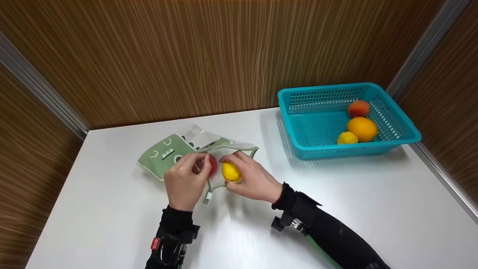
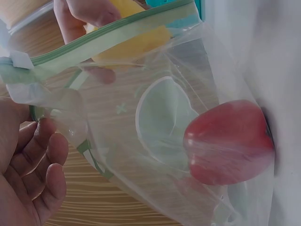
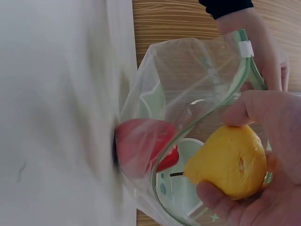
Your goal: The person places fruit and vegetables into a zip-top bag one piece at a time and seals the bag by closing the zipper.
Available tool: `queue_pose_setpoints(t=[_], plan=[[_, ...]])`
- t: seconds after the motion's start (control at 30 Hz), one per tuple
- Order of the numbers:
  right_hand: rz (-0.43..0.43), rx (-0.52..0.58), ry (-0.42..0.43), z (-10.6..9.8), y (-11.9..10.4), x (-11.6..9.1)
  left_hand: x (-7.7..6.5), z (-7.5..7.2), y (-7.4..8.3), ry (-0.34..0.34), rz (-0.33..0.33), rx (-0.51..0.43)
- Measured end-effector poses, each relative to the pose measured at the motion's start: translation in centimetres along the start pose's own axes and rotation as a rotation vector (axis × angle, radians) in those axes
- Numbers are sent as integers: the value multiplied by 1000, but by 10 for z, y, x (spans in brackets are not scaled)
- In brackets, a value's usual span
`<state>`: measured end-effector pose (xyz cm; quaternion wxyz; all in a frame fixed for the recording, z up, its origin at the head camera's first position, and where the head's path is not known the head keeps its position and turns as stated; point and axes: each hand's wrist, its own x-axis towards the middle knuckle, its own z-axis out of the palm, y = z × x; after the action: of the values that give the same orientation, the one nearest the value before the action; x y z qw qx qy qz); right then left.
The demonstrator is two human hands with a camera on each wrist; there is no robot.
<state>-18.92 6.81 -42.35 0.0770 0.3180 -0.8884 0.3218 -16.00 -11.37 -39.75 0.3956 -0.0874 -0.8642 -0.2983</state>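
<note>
My left hand (image 1: 185,184) pinches the rim of a clear zip bag (image 1: 160,157) that has a green cartoon print and a white slider (image 3: 245,49). The bag lies on the table with its mouth spread apart, facing right. Inside it rests a glossy red fruit or vegetable (image 2: 229,142), shaped like an apple or a bell pepper. My right hand (image 1: 257,181) grips a yellow pear (image 3: 230,162) between thumb and fingers at the bag's mouth. In the right wrist view, the pear's dark stem points into the opening, toward the red piece.
A teal plastic basket (image 1: 317,148) stands at the back right of the white table (image 1: 112,209). It holds a peach (image 1: 358,108), an orange (image 1: 362,129) and a yellow fruit (image 1: 347,138). Wood-patterned panels (image 1: 179,56) enclose the back and sides.
</note>
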Motion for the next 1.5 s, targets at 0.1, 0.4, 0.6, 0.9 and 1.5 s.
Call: queue_pose_setpoints(t=[0.1, 0.4, 0.6, 0.9, 1.5], plan=[[21, -37, -25, 5, 0, 7, 1, -1, 1, -9, 1, 4], [65, -115, -173, 16, 7, 31, 1, -1, 2, -9, 6, -8], [48, -98, -145, 28, 10, 39, 0, 1, 1, -11, 25, -6], [16, -128, -55, 39, 13, 38, -1, 2, 2, -17, 34, 6], [3, -195, -82, 36, 16, 37, -1, 1, 5, -46, 30, -5]])
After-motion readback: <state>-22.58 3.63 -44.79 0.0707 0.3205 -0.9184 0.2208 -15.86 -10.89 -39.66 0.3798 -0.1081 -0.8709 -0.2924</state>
